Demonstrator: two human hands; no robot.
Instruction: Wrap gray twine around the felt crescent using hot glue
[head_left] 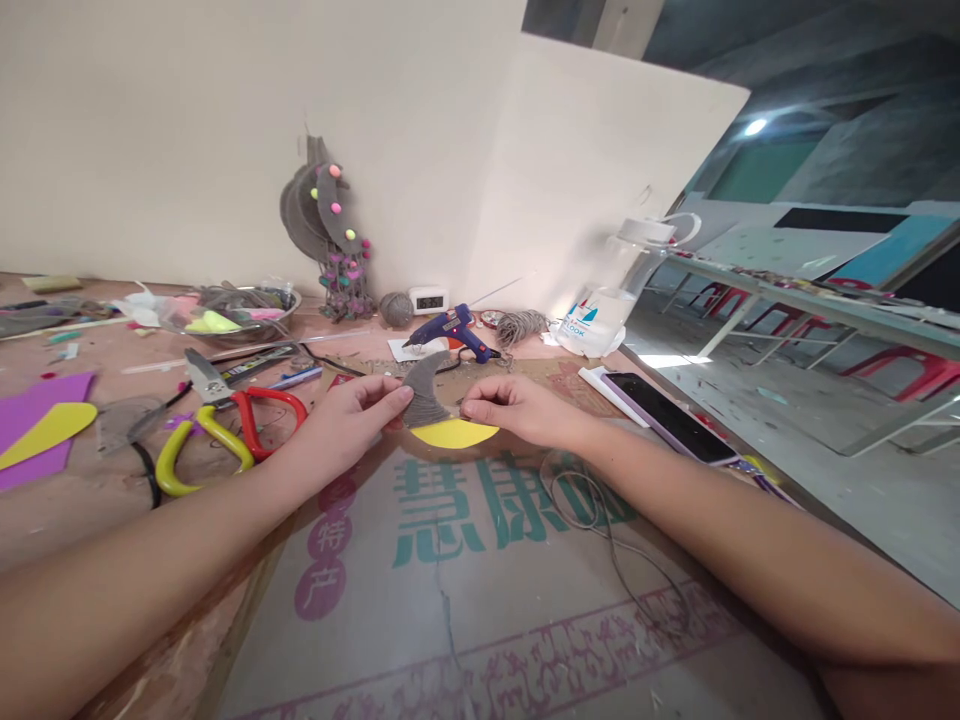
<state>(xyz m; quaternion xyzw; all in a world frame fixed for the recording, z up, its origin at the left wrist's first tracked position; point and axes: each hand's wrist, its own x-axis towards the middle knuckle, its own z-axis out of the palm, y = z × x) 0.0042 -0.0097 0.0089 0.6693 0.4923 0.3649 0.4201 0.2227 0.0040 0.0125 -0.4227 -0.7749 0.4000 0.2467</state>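
Between my hands is a yellow crescent-shaped piece (455,434), its left part wrapped in rows of grey yarn (424,392). My left hand (371,412) pinches the wrapped part between thumb and fingers. Near the edge of the wrapping, my right hand (517,410) has thumb and forefinger pressed together; the fingers cover what they hold, most likely the yarn's working end, though I cannot see it clearly. A loose length of grey yarn (611,530) loops over the printed cardboard (360,620) below my right wrist.
Behind my hands lie a blue glue gun (454,325), a yarn skein (521,326) and a small clock (429,299). Red-handled scissors (251,420) and yellow-handled pliers (176,465) are left. A phone (667,415) and a water bottle (604,290) stand right. A pompom-trimmed grey ornament (328,230) hangs behind.
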